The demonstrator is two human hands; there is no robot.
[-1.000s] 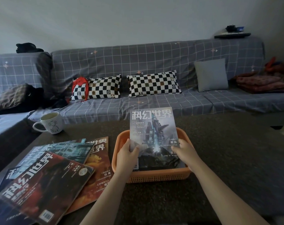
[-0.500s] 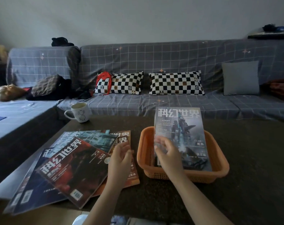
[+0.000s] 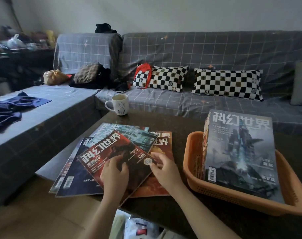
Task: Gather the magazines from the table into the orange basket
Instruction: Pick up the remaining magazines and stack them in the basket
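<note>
Starting from the dark table [image 3: 179, 121], the scene is best read by size: the orange basket [image 3: 193, 163] stands on its right side and already holds a stack of magazines leaning against its far rim, topped by a grey-blue cover [image 3: 240, 152]. On the left part of the table a fanned pile of loose magazines [image 3: 74, 180] is spread out, overlapping one another, with a white mug [image 3: 120, 105] well apart behind them. The red-covered magazine [image 3: 110, 152] lies on top of the pile and is judged to be the next one to be lifted. The left hand [image 3: 114, 175] is laid on its near part with the fingers curled lightly onto the cover, and no firm grip can be made out. The right hand [image 3: 164, 167] is placed at its right edge, beside the round sticker [image 3: 147, 160], with the fingers bent as if the edge is being pinched; whether the thumb is under the cover cannot be told. The step is done well if only the top magazine is raised, so the edge should be peeled up first while the pile below is kept from sliding toward the table's near edge. A two-sided hold is then advised, so the floppy cover is not bent on its way across.
</note>
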